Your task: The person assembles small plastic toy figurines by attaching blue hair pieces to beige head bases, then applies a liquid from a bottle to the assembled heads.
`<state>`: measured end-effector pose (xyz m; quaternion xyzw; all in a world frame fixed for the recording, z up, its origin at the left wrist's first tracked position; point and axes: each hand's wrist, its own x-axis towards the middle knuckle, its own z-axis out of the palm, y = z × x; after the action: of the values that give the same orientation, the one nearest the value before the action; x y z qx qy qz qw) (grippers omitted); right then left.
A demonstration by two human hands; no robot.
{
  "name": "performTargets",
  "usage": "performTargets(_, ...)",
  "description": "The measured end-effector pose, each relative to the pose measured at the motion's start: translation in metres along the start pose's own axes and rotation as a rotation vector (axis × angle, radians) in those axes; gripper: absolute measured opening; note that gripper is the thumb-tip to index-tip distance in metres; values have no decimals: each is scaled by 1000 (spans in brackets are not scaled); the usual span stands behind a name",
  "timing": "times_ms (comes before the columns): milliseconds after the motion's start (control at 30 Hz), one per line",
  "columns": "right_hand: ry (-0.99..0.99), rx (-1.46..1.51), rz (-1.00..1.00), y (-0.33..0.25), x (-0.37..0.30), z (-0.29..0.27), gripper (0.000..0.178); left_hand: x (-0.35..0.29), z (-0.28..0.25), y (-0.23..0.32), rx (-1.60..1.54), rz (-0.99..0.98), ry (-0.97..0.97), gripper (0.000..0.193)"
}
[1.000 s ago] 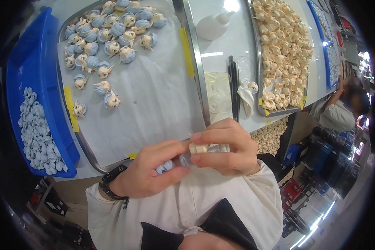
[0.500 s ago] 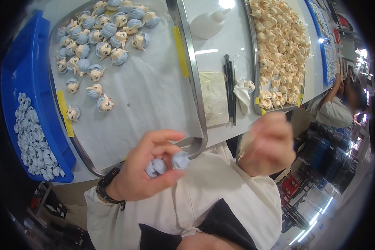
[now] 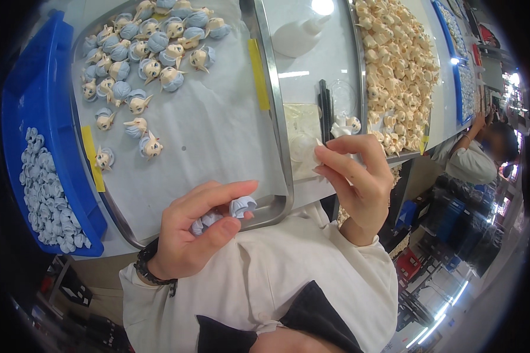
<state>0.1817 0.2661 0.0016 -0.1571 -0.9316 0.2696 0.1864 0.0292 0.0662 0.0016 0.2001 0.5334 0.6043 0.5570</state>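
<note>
two-handed hold near a lined metal tray (image 3: 274, 88).
left hand (image 3: 194, 226) grasping pale blue hair pieces (image 3: 241, 206); right hand (image 3: 362, 176) pinching a small pale piece (image 3: 318, 160), mostly hidden.

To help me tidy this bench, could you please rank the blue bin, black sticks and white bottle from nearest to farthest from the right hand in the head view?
1. Black sticks, just beyond the right hand.
2. White bottle, farther away, at the upper middle.
3. Blue bin, on the far left.
</note>
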Motion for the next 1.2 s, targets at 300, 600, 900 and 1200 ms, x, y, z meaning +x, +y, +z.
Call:
performTargets(300,103,49,97,5,-15,14,34,1,-3,-4,41,60,53,26)
performTargets(600,122,-5,-8,6,-10,14,34,5,0,-10,-157,4,-19,30)
performTargets(900,143,57,10,9,-18,21,37,4,1,-5,-313,-159,49,30)
performTargets(1200,363,429,26,15,-33,24,35,2,-5,-15,-350,-109,-116,26)
